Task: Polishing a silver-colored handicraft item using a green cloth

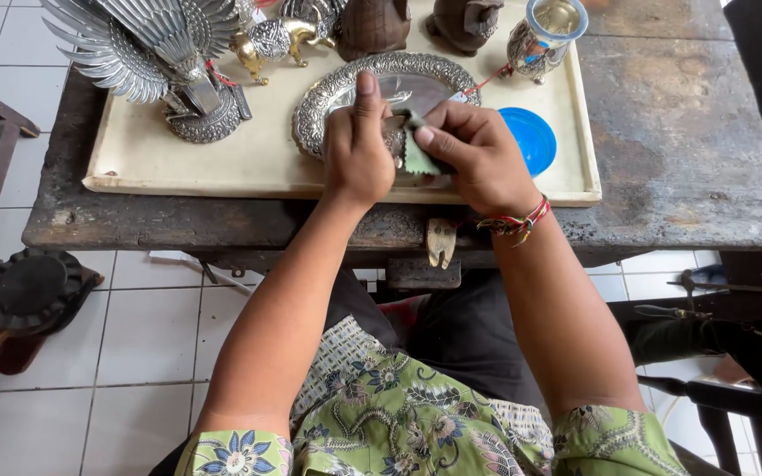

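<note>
Over the tray's (134,172) near edge on the table (681,159), the left hand (356,145) gripped a small silver piece (393,137); the right hand (478,159) pinched a green cloth (416,157) against it. Polishing appeared under way, its extent indeterminable.

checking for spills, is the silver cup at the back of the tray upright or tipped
Upright: the silver cup stands on its base on the cream tray, its blue-rimmed mouth facing up.

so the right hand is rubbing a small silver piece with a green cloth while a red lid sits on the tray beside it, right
Not quite: the lid is blue, not red, as the head view shows. The rest holds: the right hand presses a green cloth on the small silver piece that the left hand grips, above the cream tray.
</note>
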